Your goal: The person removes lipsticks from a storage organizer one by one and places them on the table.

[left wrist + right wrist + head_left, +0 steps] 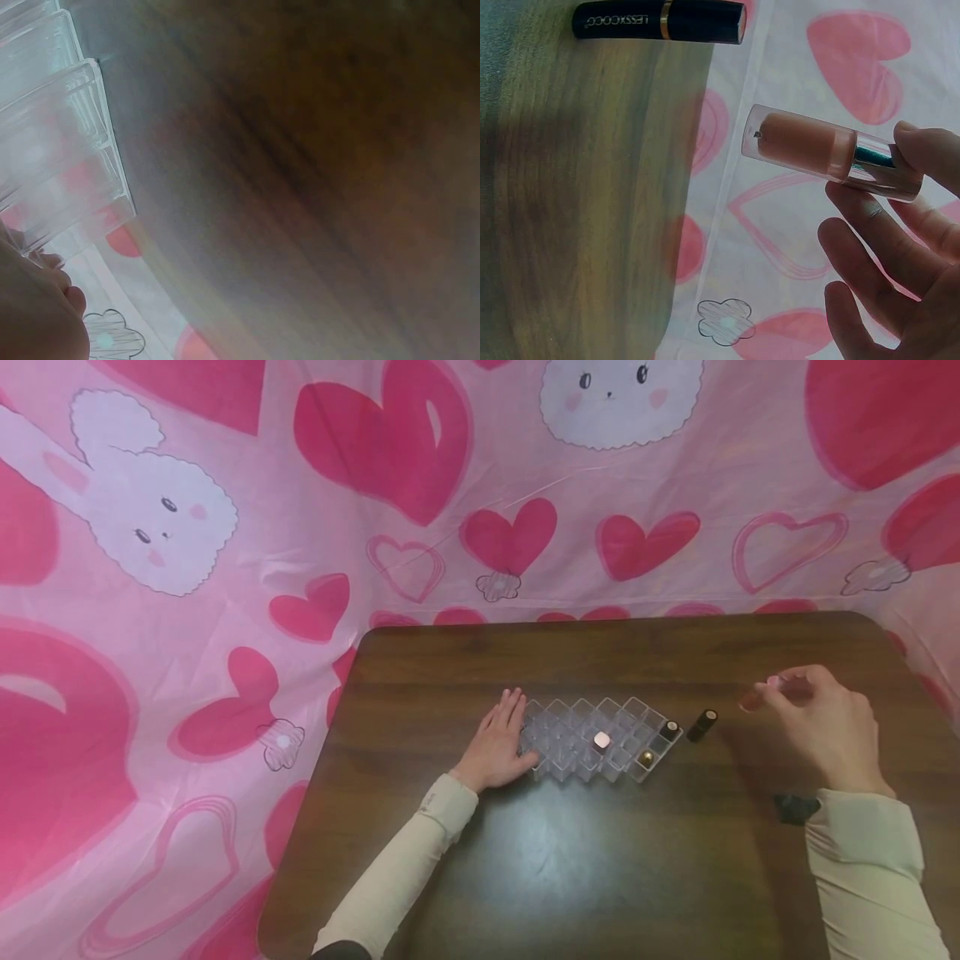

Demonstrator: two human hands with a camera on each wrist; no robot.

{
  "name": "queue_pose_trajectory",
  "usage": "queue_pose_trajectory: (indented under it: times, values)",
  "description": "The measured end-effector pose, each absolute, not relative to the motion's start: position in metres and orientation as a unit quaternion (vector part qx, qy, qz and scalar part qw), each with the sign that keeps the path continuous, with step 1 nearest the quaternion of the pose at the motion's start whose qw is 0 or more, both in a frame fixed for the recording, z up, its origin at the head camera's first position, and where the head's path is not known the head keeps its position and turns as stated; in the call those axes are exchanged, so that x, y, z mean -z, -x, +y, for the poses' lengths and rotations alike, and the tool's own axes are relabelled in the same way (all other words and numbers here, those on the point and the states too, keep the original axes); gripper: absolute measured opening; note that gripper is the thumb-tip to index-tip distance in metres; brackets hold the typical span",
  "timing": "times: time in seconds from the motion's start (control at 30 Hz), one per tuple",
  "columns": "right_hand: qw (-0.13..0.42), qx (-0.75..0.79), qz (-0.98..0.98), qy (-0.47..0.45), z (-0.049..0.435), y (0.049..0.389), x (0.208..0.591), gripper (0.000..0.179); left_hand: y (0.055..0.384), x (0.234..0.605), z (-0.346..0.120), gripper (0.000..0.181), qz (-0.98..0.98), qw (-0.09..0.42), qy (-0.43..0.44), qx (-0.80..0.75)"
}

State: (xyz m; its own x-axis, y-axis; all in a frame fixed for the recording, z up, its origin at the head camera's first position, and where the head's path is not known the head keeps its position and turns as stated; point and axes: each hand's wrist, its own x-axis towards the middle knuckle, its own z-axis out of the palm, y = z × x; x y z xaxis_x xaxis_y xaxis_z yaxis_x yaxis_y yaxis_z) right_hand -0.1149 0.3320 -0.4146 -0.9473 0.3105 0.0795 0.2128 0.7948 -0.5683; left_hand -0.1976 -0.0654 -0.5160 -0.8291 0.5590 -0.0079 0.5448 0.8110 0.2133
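A clear acrylic lipstick organizer [556, 703] with diamond-shaped slots lies across the middle of the table. My left hand [495, 747] rests against its left end, fingers extended and thumb along the near side. Off to the right, my right hand [836, 727] pinches a lip gloss tube [802, 144] by its shiny metallic end; the clear end, filled with peach-brown, points away from the fingers. A black lipstick tube [702, 725] with a gold band stands just right of the organizer. Inside the slots are a black tube [670, 729], a square pinkish cap [602, 742] and a gold-topped tube [647, 760].
The brown wooden table [585, 877] has rounded corners. A pink cloth [420, 568] printed with hearts and rabbits hangs behind it and along its left side. Beside the right cuff is a small black object [795, 808].
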Motion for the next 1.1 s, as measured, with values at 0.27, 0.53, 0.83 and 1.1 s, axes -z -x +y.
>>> queue_pose_trajectory:
  times: [0.27, 0.53, 0.83, 1.1]
  values:
    - [0.061, -0.283, -0.946, 0.146, 0.336, 0.116, 0.421, 0.054, 0.198, 0.515, -0.065, 0.09, 0.95, 0.035, -0.293, -0.103]
    - [0.033, -0.28, -0.948, 0.15, 0.339, 0.118, 0.431, 0.057, 0.199, 0.517, -0.065, 0.09, 0.95, 0.03, -0.292, -0.102]
    - [0.008, -0.291, -0.946, 0.145, 0.34, 0.115, 0.444, 0.059, 0.198, 0.516, -0.066, 0.091, 0.951, 0.036, -0.29, -0.1]
    - [-0.001, -0.291, -0.947, 0.139, 0.34, 0.114, 0.453, 0.058, 0.198, 0.517, -0.066, 0.09, 0.951, 0.035, -0.29, -0.102]
